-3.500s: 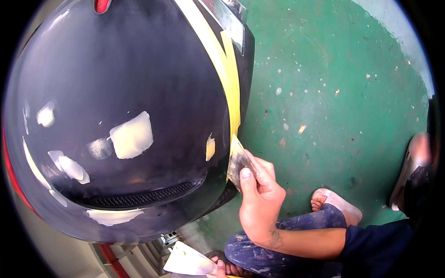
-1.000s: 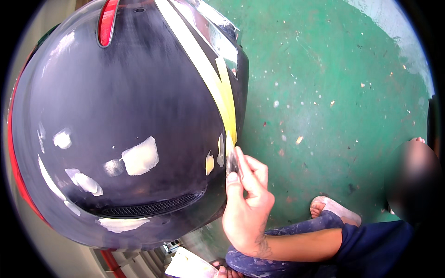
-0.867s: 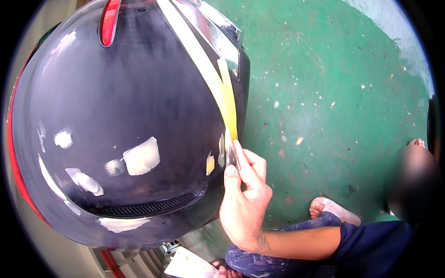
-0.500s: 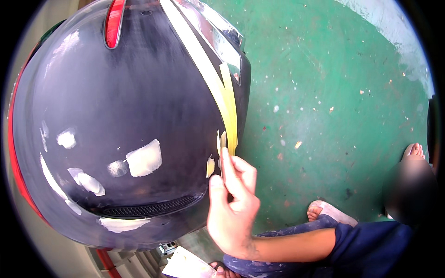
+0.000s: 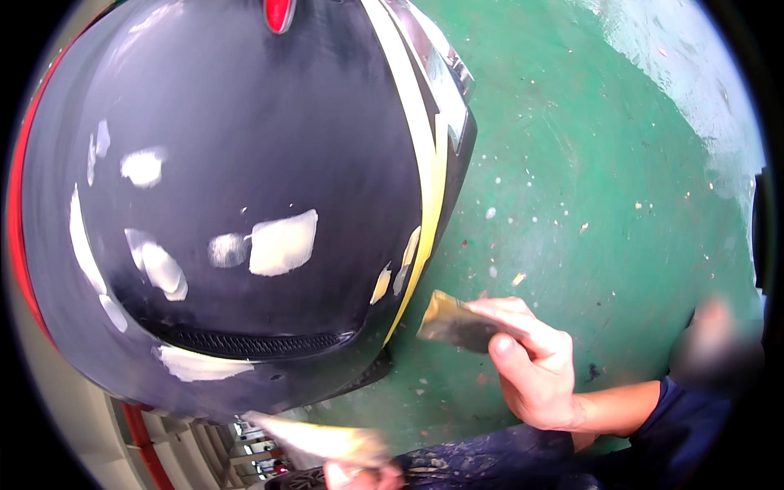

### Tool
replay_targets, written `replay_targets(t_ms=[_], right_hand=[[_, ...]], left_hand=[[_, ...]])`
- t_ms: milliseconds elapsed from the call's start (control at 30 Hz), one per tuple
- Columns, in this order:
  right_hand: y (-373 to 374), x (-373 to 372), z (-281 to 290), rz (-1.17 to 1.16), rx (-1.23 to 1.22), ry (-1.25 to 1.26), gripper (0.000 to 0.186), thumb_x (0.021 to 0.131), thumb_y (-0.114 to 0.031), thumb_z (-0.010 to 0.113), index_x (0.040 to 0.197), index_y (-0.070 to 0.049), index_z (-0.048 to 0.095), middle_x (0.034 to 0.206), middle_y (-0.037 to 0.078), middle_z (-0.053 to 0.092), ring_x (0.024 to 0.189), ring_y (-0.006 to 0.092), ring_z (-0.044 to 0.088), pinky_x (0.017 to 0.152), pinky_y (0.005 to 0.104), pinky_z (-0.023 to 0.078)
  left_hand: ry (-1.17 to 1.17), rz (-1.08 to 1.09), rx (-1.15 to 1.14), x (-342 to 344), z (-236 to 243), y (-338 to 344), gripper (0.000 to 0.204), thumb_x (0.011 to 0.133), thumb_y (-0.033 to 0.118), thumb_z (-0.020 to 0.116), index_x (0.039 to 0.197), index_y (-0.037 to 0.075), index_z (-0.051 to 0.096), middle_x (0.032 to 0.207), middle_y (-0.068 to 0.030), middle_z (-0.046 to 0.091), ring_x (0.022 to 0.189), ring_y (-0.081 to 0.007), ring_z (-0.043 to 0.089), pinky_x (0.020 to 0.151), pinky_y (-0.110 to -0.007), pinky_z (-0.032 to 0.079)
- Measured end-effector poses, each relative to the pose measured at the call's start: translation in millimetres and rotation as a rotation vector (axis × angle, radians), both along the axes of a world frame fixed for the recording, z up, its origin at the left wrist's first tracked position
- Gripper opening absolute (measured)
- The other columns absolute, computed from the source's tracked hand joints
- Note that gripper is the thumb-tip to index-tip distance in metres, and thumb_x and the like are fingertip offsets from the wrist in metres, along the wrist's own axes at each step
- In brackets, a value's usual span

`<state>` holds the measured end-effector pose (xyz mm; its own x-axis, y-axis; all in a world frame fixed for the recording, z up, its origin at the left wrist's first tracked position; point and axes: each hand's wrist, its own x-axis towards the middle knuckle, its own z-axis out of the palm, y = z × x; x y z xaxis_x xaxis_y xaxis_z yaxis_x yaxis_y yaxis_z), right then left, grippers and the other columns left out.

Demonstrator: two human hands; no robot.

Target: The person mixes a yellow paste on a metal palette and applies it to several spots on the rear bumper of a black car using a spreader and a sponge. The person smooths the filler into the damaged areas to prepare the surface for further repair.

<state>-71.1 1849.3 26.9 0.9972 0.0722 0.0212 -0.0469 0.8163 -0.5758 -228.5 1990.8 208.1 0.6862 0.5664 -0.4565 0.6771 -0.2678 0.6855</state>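
In my right hand (image 5: pixel 535 363) is a flat putty spreader (image 5: pixel 461 322), pinched between thumb and fingers. Yellowish putty coats its far edge. It hangs over the green floor, just right of the panel and apart from it. My left hand (image 5: pixel 363 475), partly cut off by the lower edge, grips a pale, motion-blurred putty board (image 5: pixel 322 437) with yellowish putty on it. The curved dark grey car body panel (image 5: pixel 245 114) carries several cream putty patches (image 5: pixel 282 243). Smaller yellow patches (image 5: pixel 381 284) sit by its right edge, beside a strip of pale yellow masking tape (image 5: pixel 420 147).
A black mesh grille (image 5: pixel 253 343) crosses the panel's lower part. A red light (image 5: pixel 278 15) and a shiny lamp (image 5: pixel 445 86) are at its top. Green floor (image 5: pixel 572 163) with specks lies to the right. Dark, stained trousers (image 5: pixel 490 457) show below.
My right hand has drawn the spreader off the panel's taped edge, down and right. The putty board has come up and tilted. The panel appears shifted up and right in view.
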Motion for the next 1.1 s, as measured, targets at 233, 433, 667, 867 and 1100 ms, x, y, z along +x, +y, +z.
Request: replay_targets(t_ms=[233, 433, 667, 867, 1100], right_hand=[[-10.8, 10.5, -10.9, 0.148, -0.271, -0.625, 0.036, 0.079, 0.014, 0.062, 0.112, 0.002, 0.072, 0.109, 0.014, 0.072, 0.093, 0.0262, 0.063, 0.082, 0.035, 0.048], [-21.2, 14.2, -44.1, -0.57, -0.91, -0.717, 0.034, 0.074, -0.007, 0.072, 0.106, -0.013, 0.078, 0.108, -0.001, 0.072, 0.086, 0.019, 0.049, 0.071, 0.0362, 0.04], [-23.6, 17.2, -42.7, -0.829, -1.038, -1.158, 0.05, 0.063, -0.019, 0.075, 0.113, -0.025, 0.077, 0.111, -0.017, 0.067, 0.083, 0.0109, 0.042, 0.074, 0.0341, 0.024], [-24.1, 12.6, -46.4, -0.625, -1.072, -1.277, 0.044, 0.067, -0.019, 0.068, 0.11, -0.018, 0.076, 0.115, -0.011, 0.065, 0.087, 0.0127, 0.046, 0.08, 0.0367, 0.028], [-27.8, 1.8, -40.3, -0.542, -0.909, -1.115, 0.025, 0.086, -0.022, 0.064, 0.106, -0.018, 0.079, 0.106, -0.01, 0.071, 0.081, 0.0143, 0.045, 0.073, 0.0329, 0.03]], left_hand=[[-0.077, -0.13, -0.293, 24.7, -28.9, -16.4, 0.024, 0.097, 0.019, 0.065, 0.1, -0.005, 0.063, 0.058, -0.0064, 0.054, 0.042, -0.0143, 0.046, 0.04, -0.027, 0.036], [-0.001, 0.113, -0.178, 37.1, -41.3, -34.8, 0.019, 0.095, 0.014, 0.068, 0.104, -0.003, 0.067, 0.067, -0.004, 0.06, 0.049, -0.01, 0.052, 0.047, -0.024, 0.041], [0.056, 0.077, -0.066, 48.0, -46.4, -34.7, 0.022, 0.092, 0.011, 0.074, 0.11, 0.0, 0.069, 0.074, 0.0005, 0.063, 0.06, -0.0069, 0.057, 0.055, -0.022, 0.045], [0.094, 0.009, -0.04, 46.2, -46.0, -34.1, 0.018, 0.092, 0.01, 0.073, 0.106, -0.001, 0.07, 0.075, -0.0002, 0.064, 0.06, -0.0071, 0.057, 0.055, -0.023, 0.046], [0.024, 0.104, -0.043, 41.6, -41.2, -39.3, 0.012, 0.092, 0.008, 0.071, 0.099, -0.001, 0.069, 0.071, -0.0014, 0.062, 0.055, -0.0087, 0.055, 0.051, -0.024, 0.044]])
